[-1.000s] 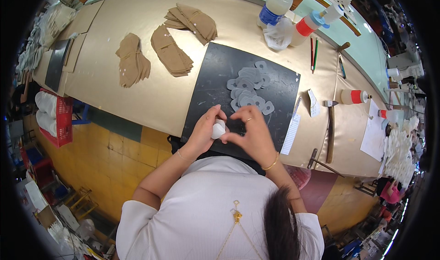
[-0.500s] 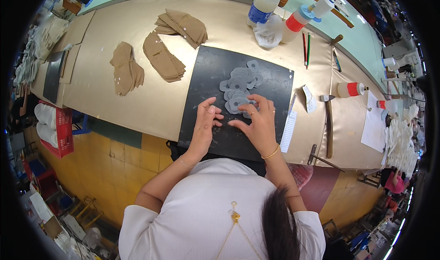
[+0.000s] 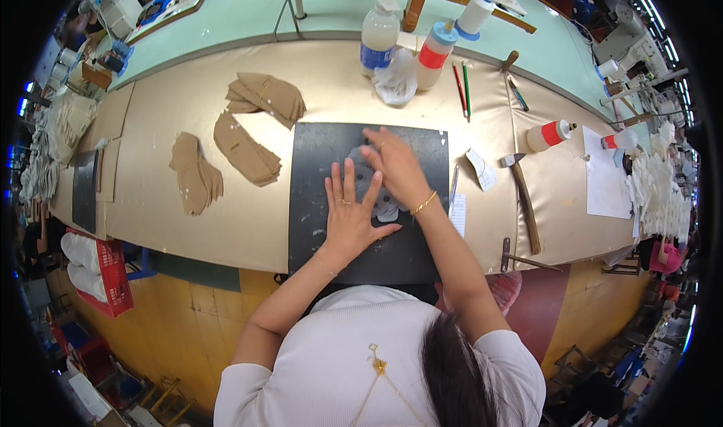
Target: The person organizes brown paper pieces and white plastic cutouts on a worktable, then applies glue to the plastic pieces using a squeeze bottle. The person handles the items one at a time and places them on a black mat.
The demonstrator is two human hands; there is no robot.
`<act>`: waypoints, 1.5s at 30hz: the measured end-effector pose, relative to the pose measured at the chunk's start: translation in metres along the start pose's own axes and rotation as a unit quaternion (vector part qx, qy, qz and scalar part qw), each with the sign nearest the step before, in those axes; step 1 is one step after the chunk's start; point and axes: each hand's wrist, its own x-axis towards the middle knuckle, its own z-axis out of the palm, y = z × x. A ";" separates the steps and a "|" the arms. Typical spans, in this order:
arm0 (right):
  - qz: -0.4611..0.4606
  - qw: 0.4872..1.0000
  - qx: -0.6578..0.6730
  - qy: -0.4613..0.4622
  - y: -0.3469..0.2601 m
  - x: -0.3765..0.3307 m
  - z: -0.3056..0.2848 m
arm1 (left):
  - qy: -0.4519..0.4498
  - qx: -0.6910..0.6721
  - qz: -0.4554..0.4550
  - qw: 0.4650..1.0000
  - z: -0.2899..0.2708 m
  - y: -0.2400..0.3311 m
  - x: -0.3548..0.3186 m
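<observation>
Left hand (image 3: 348, 225): fingers splayed at grey pieces (image 3: 386, 208). Right hand (image 3: 400, 169): fingers' hold unclear. Red basket (image 3: 116, 284) holds white bundles (image 3: 84, 255).

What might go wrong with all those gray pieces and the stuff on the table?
The gray pieces with holes overlap beneath the left hand and right hand, so some might slide across the black mat. The T-shaped metal tool lies at the near edge of the table, so a bump could perhaps knock it down.
</observation>
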 end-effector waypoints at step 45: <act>-0.120 0.983 0.127 0.061 -0.087 -0.003 -0.029 | 0.182 -0.024 -0.218 0.959 -0.110 -0.078 0.043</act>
